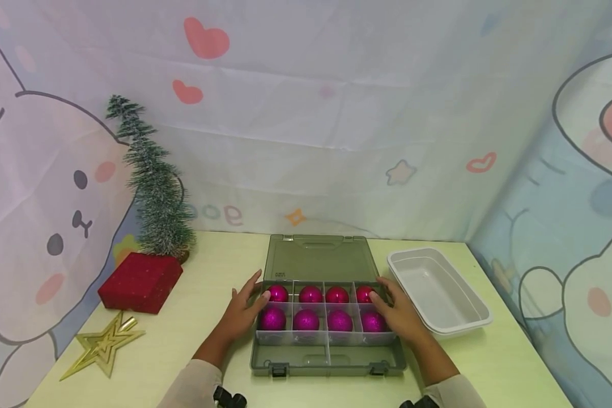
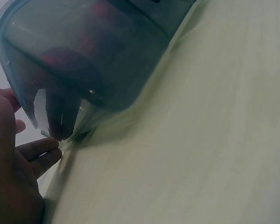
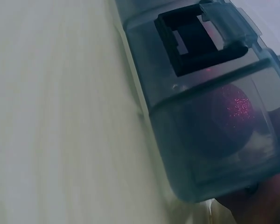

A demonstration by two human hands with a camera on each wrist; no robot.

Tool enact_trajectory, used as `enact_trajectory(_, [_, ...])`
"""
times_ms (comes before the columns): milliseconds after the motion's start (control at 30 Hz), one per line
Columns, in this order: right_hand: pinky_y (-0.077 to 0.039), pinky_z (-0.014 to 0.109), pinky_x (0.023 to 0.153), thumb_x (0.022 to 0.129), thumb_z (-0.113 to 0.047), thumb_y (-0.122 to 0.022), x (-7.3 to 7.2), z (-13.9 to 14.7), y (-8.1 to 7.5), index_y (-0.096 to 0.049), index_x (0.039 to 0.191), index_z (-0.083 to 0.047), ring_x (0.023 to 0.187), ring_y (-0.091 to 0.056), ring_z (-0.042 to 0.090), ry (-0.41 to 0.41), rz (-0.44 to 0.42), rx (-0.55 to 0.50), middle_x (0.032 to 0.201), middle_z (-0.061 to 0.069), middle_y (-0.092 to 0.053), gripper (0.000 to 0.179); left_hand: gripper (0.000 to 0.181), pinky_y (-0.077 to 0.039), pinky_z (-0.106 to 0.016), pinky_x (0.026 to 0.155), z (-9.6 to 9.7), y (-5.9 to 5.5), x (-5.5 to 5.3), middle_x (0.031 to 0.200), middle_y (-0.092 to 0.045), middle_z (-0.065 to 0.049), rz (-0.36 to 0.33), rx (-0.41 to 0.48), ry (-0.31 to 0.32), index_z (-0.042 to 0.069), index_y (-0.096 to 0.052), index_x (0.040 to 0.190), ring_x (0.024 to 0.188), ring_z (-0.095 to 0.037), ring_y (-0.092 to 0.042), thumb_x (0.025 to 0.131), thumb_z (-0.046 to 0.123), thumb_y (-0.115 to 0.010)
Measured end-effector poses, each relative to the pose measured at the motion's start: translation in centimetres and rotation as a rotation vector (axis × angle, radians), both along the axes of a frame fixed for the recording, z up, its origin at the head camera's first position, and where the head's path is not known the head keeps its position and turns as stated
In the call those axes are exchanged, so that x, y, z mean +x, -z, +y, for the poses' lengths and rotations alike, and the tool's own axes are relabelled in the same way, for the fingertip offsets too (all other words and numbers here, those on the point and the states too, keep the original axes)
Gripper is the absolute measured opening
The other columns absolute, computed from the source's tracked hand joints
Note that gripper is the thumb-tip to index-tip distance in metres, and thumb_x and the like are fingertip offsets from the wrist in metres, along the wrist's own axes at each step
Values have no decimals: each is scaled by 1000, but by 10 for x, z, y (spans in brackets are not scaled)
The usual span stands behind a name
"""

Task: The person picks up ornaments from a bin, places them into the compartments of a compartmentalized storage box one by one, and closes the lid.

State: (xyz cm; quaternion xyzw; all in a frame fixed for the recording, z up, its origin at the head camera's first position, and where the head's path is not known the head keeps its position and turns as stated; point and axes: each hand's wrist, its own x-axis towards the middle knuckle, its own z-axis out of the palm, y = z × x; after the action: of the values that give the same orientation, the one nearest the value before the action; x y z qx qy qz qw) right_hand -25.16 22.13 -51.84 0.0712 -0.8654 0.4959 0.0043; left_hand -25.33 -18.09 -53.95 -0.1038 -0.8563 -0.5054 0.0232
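On the table, a translucent grey-green compartment box (image 1: 328, 356) lies with its lid (image 1: 320, 258) folded back. Several shiny red baubles (image 1: 311, 294) fill its back row, and several glittery magenta baubles (image 1: 306, 320) sit in the row before it. Bare plastic shows in the wide front compartments. My left hand (image 1: 241, 313) grips the box's left side, thumb over the rim and fingers outside. On the right side, my right hand (image 1: 402, 310) holds the rim the same way, its thumb near the rightmost red bauble. A black latch (image 3: 191, 39) shows in the right wrist view.
A white plastic tray (image 1: 441, 328) stands right of the box, close to my right hand. Off to the left are a red velvety block (image 1: 140, 283), a small frosted Christmas tree (image 1: 158, 192) and a gold star topper (image 1: 103, 344). A printed cloth hangs behind the table.
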Motion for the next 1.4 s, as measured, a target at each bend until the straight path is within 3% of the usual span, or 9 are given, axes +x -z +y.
enact_trajectory(367, [-29,60,132,112,-32,-64,-1,1,1,-38,167,0,165,-27,50,-25,-8,-18,176,29,-31,69,69,12,-74,131,0,-2,0,164,-49,-32,26,-8,3,9,-28,174,159,-50,-42,115,34,-54])
enact_trajectory(533, [-32,59,132,111,-29,-66,-4,3,7,-36,167,3,163,-32,50,-18,-19,-39,174,31,-34,71,69,13,-72,132,-1,-2,-3,167,-47,-31,1,-2,-2,9,-25,175,160,-51,-39,116,36,-50])
enact_trajectory(767, [-29,63,133,115,-30,-58,-6,2,15,-20,173,2,165,-28,52,-26,-112,-198,175,33,-29,76,66,22,-73,128,-3,-2,-8,172,-38,-32,-24,22,47,5,-22,174,165,-50,-27,118,29,-45])
enact_trajectory(1033, [-22,60,135,114,-26,-58,-6,-1,16,-17,174,1,167,-19,50,-32,-153,-276,180,31,-18,78,64,18,-75,129,-3,1,-3,173,-36,-31,20,71,67,0,-27,172,166,-49,-25,116,21,-50])
enact_trajectory(1167, [-19,60,136,115,-27,-57,-6,-2,16,-14,174,2,169,-15,49,-38,-170,-304,180,30,-16,79,66,19,-72,130,-4,0,0,173,-36,-31,-24,105,56,5,-24,174,167,-48,-23,117,25,-50])
enact_trajectory(1233, [-16,60,137,116,-29,-54,-6,-2,16,-14,174,2,169,-13,48,-27,-178,-315,181,30,-15,77,72,20,-69,131,-3,-1,0,174,-34,-32,-59,124,57,8,-20,175,168,-48,-19,117,37,-50])
enact_trajectory(1400, [-8,60,139,119,-27,-46,-6,-1,14,-17,174,1,170,-9,47,-2,-193,-369,181,29,-14,68,78,19,-68,132,-1,-4,-3,172,-34,-36,-78,135,61,4,-16,175,167,-51,-20,115,35,-55])
